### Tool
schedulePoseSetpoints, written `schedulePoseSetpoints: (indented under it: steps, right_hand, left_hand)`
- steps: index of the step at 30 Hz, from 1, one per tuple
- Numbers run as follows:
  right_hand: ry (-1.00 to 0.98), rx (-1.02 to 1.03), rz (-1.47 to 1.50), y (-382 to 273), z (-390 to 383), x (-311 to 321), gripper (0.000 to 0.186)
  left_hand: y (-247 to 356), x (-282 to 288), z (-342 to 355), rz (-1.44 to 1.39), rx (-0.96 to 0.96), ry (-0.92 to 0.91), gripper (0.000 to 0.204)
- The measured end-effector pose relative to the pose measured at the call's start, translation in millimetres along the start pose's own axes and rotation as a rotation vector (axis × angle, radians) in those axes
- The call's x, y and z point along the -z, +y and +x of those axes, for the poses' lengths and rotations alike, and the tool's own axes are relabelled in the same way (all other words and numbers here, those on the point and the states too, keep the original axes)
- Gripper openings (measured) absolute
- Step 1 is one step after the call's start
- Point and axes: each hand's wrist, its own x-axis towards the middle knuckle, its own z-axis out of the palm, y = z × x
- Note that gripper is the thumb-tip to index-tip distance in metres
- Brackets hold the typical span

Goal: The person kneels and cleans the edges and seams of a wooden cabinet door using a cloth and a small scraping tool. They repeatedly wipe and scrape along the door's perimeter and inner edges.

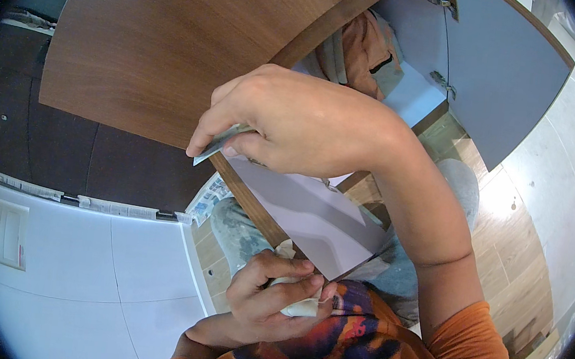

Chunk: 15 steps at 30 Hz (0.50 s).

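Note:
My right hand [265, 118] reaches across to the front corner of a brown wood-grain cabinet top [176, 37]. Its fingers pinch a thin, flat, pale greenish piece [216, 146], like a scraper blade or folded sheet; the exact kind does not show. Just below it runs the brown edge of an open cabinet door [254, 204], whose inner face is pale lilac. Close to my body, my left hand [276, 296] is closed around a crumpled white cloth [299, 308], at the lower end of that door. Part of the cloth sticks up beside the door edge.
A second open door [502, 69] with metal hinges stands at the right. Folded clothes [365, 52] lie inside the cabinet. Dark panels [64, 123] and a white tiled surface [66, 248] are at the left. My knees flank the near door above a wood-look floor [510, 235].

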Motion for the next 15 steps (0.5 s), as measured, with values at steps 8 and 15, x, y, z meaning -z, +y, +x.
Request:
schedulePoseSetpoints:
  steps: [8, 15]
  right_hand:
    - [0.006, -0.011, 0.007, -5.6, -3.0, 6.8, 0.028]
    - [-0.005, -0.037, -0.008, -9.9, -5.3, 9.9, 0.028]
  left_hand:
    - [1.8, 3.2, 5.1, -0.024, 0.032, -0.034, 0.029]
    - [-1.4, 6.4, 3.1, -0.034, 0.071, -0.035, 0.035]
